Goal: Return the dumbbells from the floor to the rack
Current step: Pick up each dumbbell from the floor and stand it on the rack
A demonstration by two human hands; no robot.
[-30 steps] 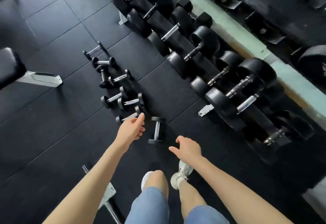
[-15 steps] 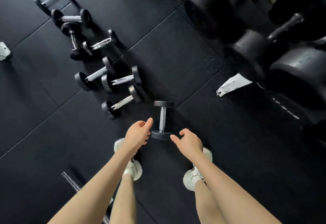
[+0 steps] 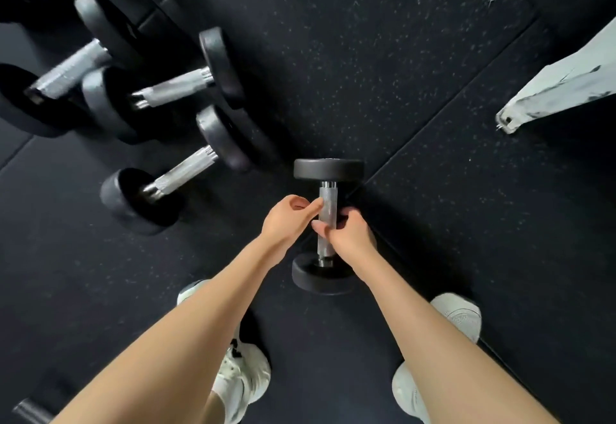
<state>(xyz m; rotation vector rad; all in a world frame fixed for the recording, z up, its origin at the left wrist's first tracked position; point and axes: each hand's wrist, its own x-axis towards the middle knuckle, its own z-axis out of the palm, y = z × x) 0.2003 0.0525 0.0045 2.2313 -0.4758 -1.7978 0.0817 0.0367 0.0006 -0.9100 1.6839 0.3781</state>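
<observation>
A small black dumbbell point(image 3: 328, 168) with a knurled steel handle lies on the black rubber floor just ahead of my feet, its handle pointing away from me. My right hand point(image 3: 348, 233) curls round the handle from the right, thumb across the front. My left hand point(image 3: 289, 220) reaches in from the left, and its fingertips touch the upper handle. Three more dumbbells lie to the left: the nearest one point(image 3: 180, 171), a middle one point(image 3: 173, 88) and a far one point(image 3: 66, 71).
A white metal foot of the rack point(image 3: 563, 90) juts in at the right edge. My two white shoes point(image 3: 243, 380) point(image 3: 458, 315) stand below the dumbbell. A dark bar end point(image 3: 31, 412) shows at the bottom left corner.
I have bent down much closer to the floor. Both hands went from hovering beside the dumbbell to its handle, the right one now wrapped around it.
</observation>
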